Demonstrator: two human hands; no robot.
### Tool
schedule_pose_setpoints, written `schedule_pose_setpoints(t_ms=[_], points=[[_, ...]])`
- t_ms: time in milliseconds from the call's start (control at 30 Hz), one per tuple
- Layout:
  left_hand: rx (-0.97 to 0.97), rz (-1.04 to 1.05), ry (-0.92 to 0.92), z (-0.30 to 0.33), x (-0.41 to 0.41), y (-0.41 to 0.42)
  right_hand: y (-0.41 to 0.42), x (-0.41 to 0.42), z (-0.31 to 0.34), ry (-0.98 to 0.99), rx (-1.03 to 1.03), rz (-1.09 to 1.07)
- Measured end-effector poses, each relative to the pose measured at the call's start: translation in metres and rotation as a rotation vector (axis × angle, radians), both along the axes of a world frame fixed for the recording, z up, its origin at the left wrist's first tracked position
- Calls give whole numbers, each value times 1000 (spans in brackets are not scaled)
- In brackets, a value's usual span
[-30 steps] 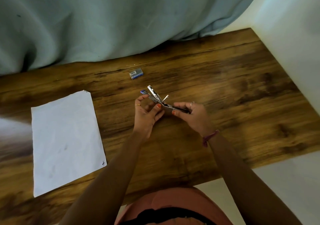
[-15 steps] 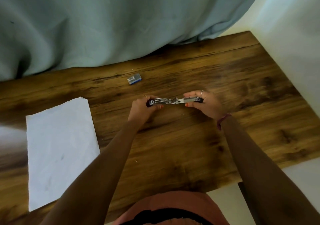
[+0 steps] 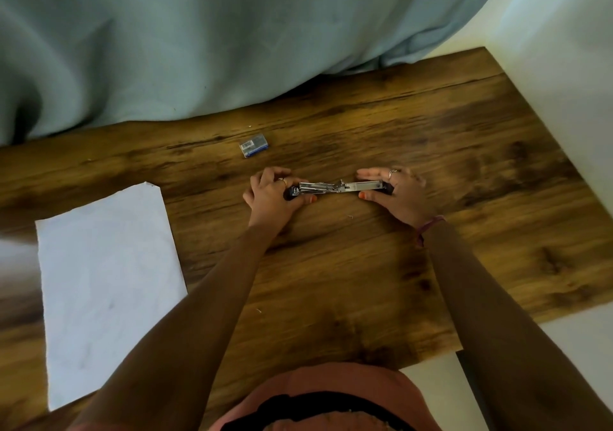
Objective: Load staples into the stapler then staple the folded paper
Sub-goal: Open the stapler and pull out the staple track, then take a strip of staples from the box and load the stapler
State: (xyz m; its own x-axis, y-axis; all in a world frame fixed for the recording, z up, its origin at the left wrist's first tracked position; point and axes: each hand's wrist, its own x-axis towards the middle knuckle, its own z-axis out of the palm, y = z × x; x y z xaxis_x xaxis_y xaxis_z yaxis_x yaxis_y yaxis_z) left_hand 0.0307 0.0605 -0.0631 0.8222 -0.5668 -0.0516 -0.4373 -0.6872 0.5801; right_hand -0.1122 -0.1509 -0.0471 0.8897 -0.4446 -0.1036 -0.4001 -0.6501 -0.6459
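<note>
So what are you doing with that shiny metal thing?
That is a stapler, swung open flat on the wooden table. The left hand grips one end and the right hand holds the other between thumb and fingers. The little box of staples sits just beyond it, untouched, and the white paper lies off to the left, not yet stapled.
</note>
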Motion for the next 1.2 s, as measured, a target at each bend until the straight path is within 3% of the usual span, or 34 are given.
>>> schedule_pose_setpoints(t_ms=[233,433,567,633,767,900,1033,1100,1200], points=[[-19,-36,75,6,2,5,0,-1,4,-13,33,-3],[-179,-45,176,23,15,23,-1,-4,14,-16,69,19],[-288,-81,142,40,36,46,-1,-6,24,-41,64,22],[-322,-3,134,47,50,52,-1,-6,28,-74,93,23],[-208,199,80,44,74,37,6,-1,34,-208,156,-12],[69,169,116,34,83,17,13,8,34,-293,122,-67],[199,148,-18,30,92,9,20,11,29,-311,177,-152],[140,154,-2,29,92,9,25,12,29,-330,212,-193],[-107,239,159,33,83,17,33,14,32,-383,218,-219]])
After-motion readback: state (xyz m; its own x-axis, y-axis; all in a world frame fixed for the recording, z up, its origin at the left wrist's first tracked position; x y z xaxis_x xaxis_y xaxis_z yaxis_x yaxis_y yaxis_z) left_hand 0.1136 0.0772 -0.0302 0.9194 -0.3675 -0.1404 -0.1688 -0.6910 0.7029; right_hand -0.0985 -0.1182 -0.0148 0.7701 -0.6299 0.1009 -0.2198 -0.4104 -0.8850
